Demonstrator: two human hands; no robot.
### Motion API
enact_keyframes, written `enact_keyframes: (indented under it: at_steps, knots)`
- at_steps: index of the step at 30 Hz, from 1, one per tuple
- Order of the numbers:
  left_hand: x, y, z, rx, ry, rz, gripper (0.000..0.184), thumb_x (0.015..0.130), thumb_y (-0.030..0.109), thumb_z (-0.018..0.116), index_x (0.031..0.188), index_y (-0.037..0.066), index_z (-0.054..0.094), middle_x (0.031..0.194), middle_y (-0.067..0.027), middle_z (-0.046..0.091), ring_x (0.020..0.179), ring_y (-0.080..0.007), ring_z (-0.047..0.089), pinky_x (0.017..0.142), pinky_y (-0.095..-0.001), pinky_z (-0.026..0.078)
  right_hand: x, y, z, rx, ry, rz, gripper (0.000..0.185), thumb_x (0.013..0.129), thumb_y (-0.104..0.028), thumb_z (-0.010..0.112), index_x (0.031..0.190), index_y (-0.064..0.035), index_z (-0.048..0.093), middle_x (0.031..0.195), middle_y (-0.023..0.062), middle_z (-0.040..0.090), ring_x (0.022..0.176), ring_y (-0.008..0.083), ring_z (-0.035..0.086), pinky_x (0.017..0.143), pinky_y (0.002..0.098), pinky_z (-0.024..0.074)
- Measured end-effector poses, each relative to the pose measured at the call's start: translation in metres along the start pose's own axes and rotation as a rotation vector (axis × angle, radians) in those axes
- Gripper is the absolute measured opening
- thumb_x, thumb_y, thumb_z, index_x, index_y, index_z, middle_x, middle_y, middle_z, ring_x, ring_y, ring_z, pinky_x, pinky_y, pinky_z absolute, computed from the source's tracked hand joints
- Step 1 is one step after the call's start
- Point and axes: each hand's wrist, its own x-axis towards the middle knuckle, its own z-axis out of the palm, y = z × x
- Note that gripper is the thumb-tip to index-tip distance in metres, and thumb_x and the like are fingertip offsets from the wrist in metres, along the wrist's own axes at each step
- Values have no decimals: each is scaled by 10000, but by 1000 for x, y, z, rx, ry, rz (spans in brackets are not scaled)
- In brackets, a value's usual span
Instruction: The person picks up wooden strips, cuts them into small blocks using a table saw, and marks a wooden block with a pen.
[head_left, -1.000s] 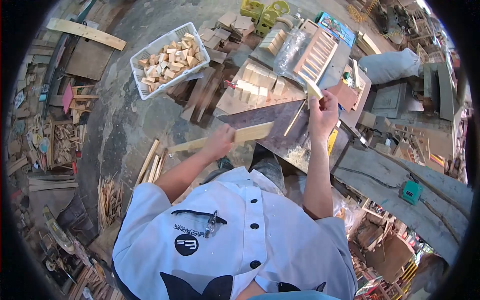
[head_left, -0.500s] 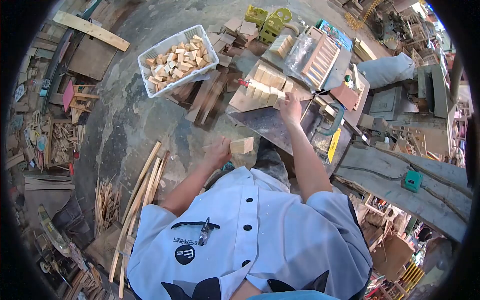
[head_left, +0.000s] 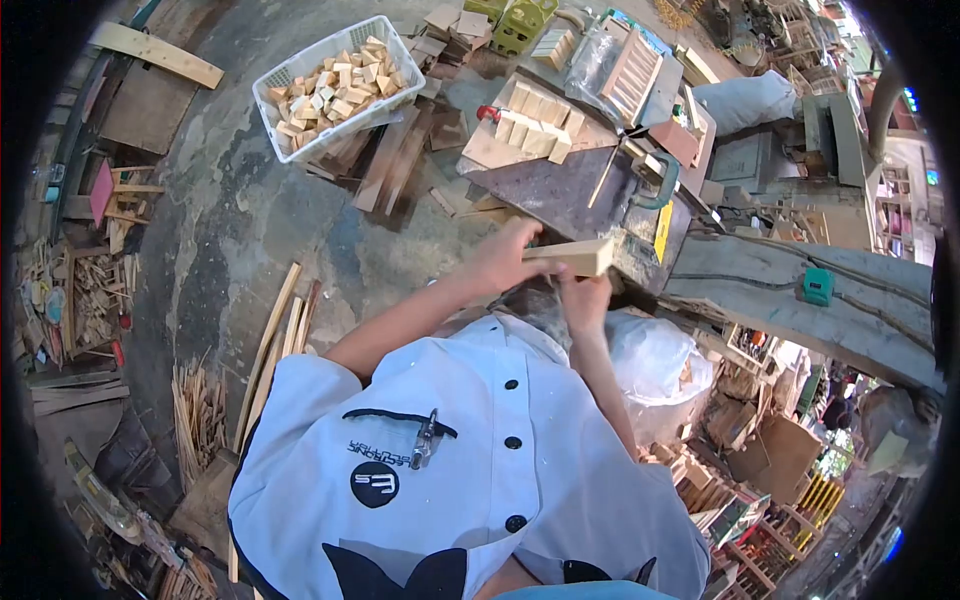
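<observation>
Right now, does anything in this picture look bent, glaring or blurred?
In the head view, black borders round off the image and the grey bench appears bowed; in the head view, the white plastic bag and the upper right edge look overbright; in the head view, the left hand seems slightly soft, the wooden piece fairly clear.

The held wood piece (head_left: 588,257) is pale, matt timber, smooth-looking on its flat faces; the heaped blocks (head_left: 345,88) look like similar bare wood. The basket (head_left: 272,130) is white plastic, the shirt (head_left: 600,470) matt cloth, the bag (head_left: 655,350) wrinkled, shiny plastic film. The floor (head_left: 225,215) looks like rough, blotchy concrete.
</observation>
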Motion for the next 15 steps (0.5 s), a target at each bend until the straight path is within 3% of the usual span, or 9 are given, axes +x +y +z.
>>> enact_keyframes:
  at_steps: [1,2,4,5,7,8,10,15]
  knots:
    - [-2,8,-8,-312,47,-81,776,967,447,746,1537,47,402,1474,-236,554,1311,-423,599,1048,-533,532,-7,-2,-11,22,48,-8,335,949,-190,816,1191,16,710,1094,146,784,1017,259,742,908,388,561]
    - [-7,13,-22,-313,43,-83,776,967,447,746,1537,47,402,1474,-236,554,1311,-423,599,1048,-533,532,-12,-4,-22,46,97,-18,323,944,-176,818,1183,15,715,1085,144,785,1011,256,742,908,385,561]
    - [-21,36,-65,-1811,206,-205,853,1019,608,598,1618,80,297,1616,-254,403,1466,-443,463,1161,-571,473,-12,-2,-55,-137,61,-4,326,946,-169,813,1199,11,713,1098,139,782,1014,257,738,918,389,559]
    - [-29,49,-83,-1800,213,-210,853,1019,608,598,1618,80,297,1616,-254,403,1466,-443,463,1161,-571,473,-12,7,-69,-239,88,25,322,949,-163,807,1205,8,712,1108,146,779,1029,254,733,929,391,555]
    - [-46,71,-124,-2109,398,102,923,1021,668,507,1673,100,184,1696,-296,238,1574,-476,279,1241,-589,403,-3,28,-94,-344,101,38,338,958,-160,794,1236,7,701,1144,159,770,1062,257,722,958,395,546]
    - [-55,77,-140,-2076,420,115,923,1021,668,507,1673,100,184,1696,-296,238,1574,-476,279,1241,-589,403,-1,41,-105,-352,88,27,358,964,-163,788,1263,7,690,1170,165,765,1081,262,716,976,397,540]
    - [-68,90,-164,-2390,326,416,897,1020,691,500,1582,31,268,1664,-350,261,1573,-512,250,1281,-616,338,12,88,-124,-174,77,18,418,978,-170,777,1330,11,643,1231,156,747,1130,263,689,1020,390,517]
    - [-91,117,-186,-2435,300,588,858,1029,635,509,1571,18,262,1708,-341,140,1616,-480,130,1266,-577,389,39,144,-136,-50,-102,70,456,1018,-233,755,1361,16,586,1252,99,704,1158,206,636,1049,369,484]
